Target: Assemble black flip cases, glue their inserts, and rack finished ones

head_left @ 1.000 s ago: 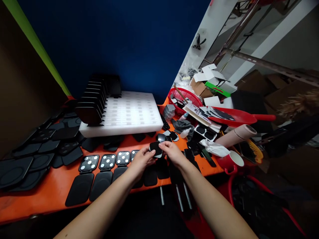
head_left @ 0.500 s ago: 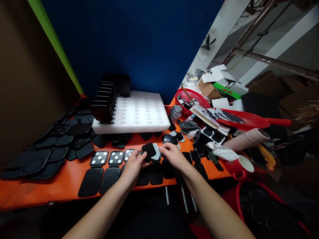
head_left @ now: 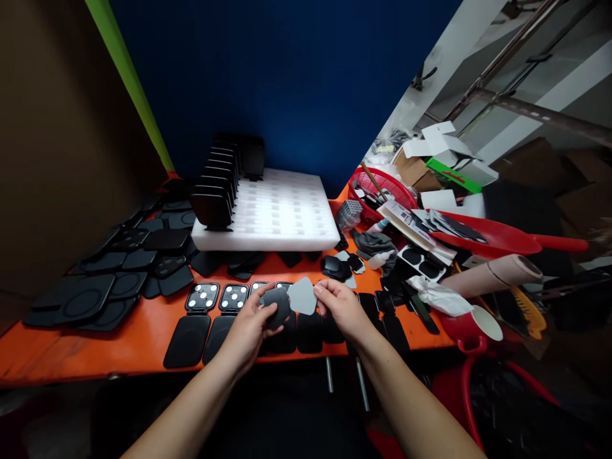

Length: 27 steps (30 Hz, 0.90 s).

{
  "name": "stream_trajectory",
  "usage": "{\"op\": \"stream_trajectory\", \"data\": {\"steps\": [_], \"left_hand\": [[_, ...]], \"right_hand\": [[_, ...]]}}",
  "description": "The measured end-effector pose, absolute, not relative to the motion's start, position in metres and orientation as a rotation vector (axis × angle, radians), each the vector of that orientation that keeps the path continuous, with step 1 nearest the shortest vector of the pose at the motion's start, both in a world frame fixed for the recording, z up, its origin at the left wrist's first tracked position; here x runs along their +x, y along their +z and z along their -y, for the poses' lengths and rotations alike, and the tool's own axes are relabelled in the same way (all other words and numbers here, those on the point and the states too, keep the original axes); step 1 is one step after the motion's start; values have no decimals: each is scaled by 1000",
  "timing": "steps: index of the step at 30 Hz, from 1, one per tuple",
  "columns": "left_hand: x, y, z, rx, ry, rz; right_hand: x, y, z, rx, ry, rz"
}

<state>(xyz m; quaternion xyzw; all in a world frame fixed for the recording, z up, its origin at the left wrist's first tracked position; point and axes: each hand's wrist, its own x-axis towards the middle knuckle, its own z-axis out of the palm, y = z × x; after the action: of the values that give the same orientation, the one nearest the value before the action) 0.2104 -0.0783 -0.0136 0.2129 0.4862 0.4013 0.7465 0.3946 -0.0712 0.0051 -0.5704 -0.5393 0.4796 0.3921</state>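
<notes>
My left hand (head_left: 253, 325) grips a small dark square pad (head_left: 277, 306) with rounded corners between thumb and fingers. In my right hand (head_left: 342, 309) a light grey sheet of similar size (head_left: 303, 296) is pinched at its right edge. The two pieces sit side by side, and whether their edges still touch I cannot tell. Beneath my hands runs a row of opened black hinged cases; the left ones show white dots on their upper halves, such as this dotted panel (head_left: 203, 296), with a plain black half (head_left: 187, 341) below.
A white foam block (head_left: 287, 213) holds upright black panels (head_left: 213, 207). Black panels (head_left: 86, 299) pile up at left on the orange table (head_left: 138, 347). Rightward are a red basket (head_left: 387, 185), a red scoop (head_left: 516, 239), a small bottle (head_left: 380, 259) and a red mug (head_left: 471, 328).
My right hand has drawn the grey sheet away from the dark pad, so more of it shows. The dark pad has tilted in my left hand. The whole view has shifted slightly.
</notes>
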Motion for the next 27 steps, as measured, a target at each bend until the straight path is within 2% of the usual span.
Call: {"op": "stream_trajectory", "data": {"steps": [4, 6, 8, 13, 16, 23, 27], "left_hand": [[206, -20, 85, 464, 789, -1025], [203, -22, 88, 463, 766, -997], [203, -23, 88, 494, 764, -1010], [205, -30, 85, 617, 804, -1061], [202, -38, 86, 725, 791, -1068], [184, -42, 105, 1192, 666, -1142], [194, -34, 104, 1619, 444, -1021]], "right_hand": [[395, -1, 83, -1400, 682, 1814], [397, -6, 90, -1248, 569, 2102], [398, -13, 95, -1200, 642, 2173], [389, -25, 93, -1555, 1146, 1455], [385, -25, 87, -1549, 1415, 1352], [410, -23, 70, -1675, 1248, 1245], [402, -39, 52, -1637, 1321, 1318]]}}
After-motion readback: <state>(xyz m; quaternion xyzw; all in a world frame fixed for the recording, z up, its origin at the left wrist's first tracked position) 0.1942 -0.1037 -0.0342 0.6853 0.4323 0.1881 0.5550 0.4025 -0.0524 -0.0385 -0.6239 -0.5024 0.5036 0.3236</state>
